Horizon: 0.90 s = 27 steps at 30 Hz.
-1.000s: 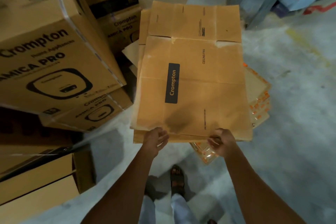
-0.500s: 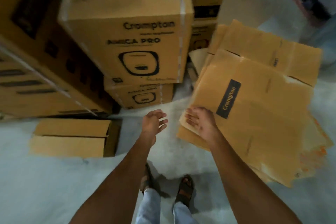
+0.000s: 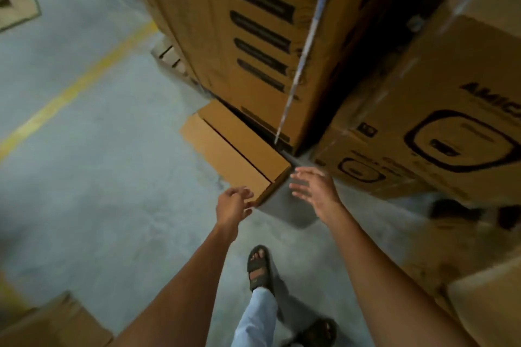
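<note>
Right hand [image 3: 317,191] now nears plain, shallow carton [image 3: 239,149]

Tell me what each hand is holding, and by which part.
Nothing is held. The left hand and right hand reach, open, toward the near end of the long box.

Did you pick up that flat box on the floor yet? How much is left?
Not yet. Done: both arms are stretched out to the low box. In hand: the left hand is at its near corner, the right hand open beside it; neither grips. Left: likely grasping and lifting it off the floor.
</note>
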Tool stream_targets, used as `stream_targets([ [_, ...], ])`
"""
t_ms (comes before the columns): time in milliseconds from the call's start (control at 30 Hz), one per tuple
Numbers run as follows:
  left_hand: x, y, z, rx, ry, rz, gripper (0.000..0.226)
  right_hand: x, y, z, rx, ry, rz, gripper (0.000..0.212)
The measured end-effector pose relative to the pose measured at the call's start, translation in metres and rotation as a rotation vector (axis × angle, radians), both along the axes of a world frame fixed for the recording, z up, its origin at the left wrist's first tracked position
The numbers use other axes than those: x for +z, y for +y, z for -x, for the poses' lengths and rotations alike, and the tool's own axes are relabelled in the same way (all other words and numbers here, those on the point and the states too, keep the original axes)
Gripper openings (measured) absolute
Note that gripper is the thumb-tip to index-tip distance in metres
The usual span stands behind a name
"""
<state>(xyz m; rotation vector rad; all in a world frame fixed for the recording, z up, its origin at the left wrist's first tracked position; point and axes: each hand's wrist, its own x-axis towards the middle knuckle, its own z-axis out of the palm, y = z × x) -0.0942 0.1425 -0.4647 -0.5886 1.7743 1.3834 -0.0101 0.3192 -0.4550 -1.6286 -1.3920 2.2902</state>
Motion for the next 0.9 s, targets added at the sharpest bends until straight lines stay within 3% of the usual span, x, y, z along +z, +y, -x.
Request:
stream_targets([
  [300, -0.161, -0.018, 0.046, -0.013, -0.131, 0.032, 0.023, -0.163, 0.009, 0.074, 0.132, -0.18, -0.015, 0.022],
  [433, -0.268, -0.005, 0.054, 0.035, -0.188, 0.031, 0.047, -0.272, 0.037, 0.111, 0.261, -0.246, -0.11, 0.023],
  [567, -0.367, 0.01, 0.06, 0.104, -0.261, 0.023, 0.081, -0.375, 0.067, 0.148, 0.461, -0.338, -0.347, 0.058],
  [667, -0.425, 0.015, 0.062, 0.11, -0.298, -0.022, 0.083, -0.436, 0.083, 0.156, 0.568, -0.389, -0.448, 0.077],
  [767, -0.457, 0.018, 0.064, 0.098, -0.27, -0.093, 0.071, -0.475, 0.087, 0.153, 0.612, -0.403, -0.5, 0.079],
  [900, -0.443, 0.006, 0.062, 0.192, -0.212, -0.083, 0.085, -0.465, 0.08, 0.152, 0.698, -0.402, -0.605, 0.077],
])
